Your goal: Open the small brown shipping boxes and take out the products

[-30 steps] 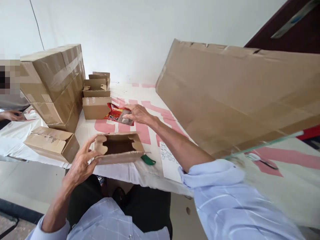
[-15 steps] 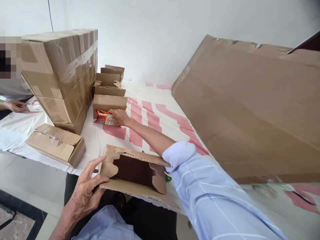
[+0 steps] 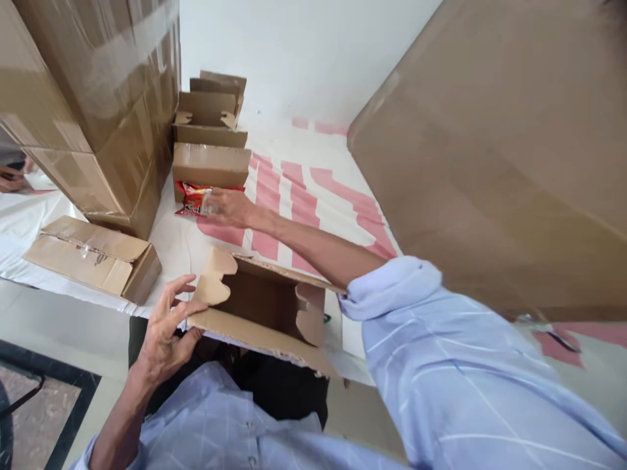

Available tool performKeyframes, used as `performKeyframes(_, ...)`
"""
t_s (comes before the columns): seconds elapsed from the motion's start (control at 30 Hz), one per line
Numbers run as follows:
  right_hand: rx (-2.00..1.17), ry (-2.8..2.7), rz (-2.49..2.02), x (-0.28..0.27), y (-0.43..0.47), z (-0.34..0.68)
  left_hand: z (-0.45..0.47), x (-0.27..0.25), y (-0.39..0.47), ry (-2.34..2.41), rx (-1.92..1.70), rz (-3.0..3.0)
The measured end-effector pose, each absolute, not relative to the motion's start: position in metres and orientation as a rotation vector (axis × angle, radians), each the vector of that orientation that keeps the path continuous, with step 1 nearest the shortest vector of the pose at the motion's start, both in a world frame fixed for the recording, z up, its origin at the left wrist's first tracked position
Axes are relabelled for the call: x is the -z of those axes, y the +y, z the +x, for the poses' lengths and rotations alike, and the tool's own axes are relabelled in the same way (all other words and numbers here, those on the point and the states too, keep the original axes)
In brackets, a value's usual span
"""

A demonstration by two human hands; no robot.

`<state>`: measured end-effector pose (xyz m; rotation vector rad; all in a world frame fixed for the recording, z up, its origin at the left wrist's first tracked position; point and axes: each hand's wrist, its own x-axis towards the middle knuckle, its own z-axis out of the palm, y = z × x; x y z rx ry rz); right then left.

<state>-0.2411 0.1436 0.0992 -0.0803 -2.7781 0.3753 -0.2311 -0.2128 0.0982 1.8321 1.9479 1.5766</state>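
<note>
So the red packet (image 3: 193, 198) is at the right hand's (image 3: 230, 207) 9 o'clock, printed end poking out past the fingers, while the rest runs under the hand with a sliver of red showing at the back. That grip is clamped on the packet, seen from above. Can't tell if the packet is actually resting on the counter (image 3: 294, 145) or hanging just over it.

Right behind it, around 12 to 1 o'clock, there's a brown box (image 3: 210, 163); no way to say whether they touch. More open boxes (image 3: 210, 108) line up beyond that.

Down at the packet's 5 o'clock is an open box (image 3: 255, 339), flaps up, dark inside. The left hand (image 3: 169, 326) has its thumb and index pinched on the near-left corner of that one. The right sleeve (image 3: 396, 284) hides its far-right corner.

Going wider: a closed box (image 3: 93, 258) at the packet's 8 o'clock, tall taped cartons (image 3: 112, 130) at 10 to 11, and a huge cardboard sheet (image 3: 490, 163) out at 3.
</note>
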Motion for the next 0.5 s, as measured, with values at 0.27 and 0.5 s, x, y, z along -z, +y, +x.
performKeyframes(0.27, -1.186, -2.708, -0.339, -0.193, 0.105, -0.100, -0.234, -0.100, -0.213, 1.899, -1.611, 1.841)
performKeyframes(0.5, -1.230, -2.677, -0.698, -0.194, 0.048, 0.005, -0.236, -0.101, -0.220, 1.886, -1.644, 1.825)
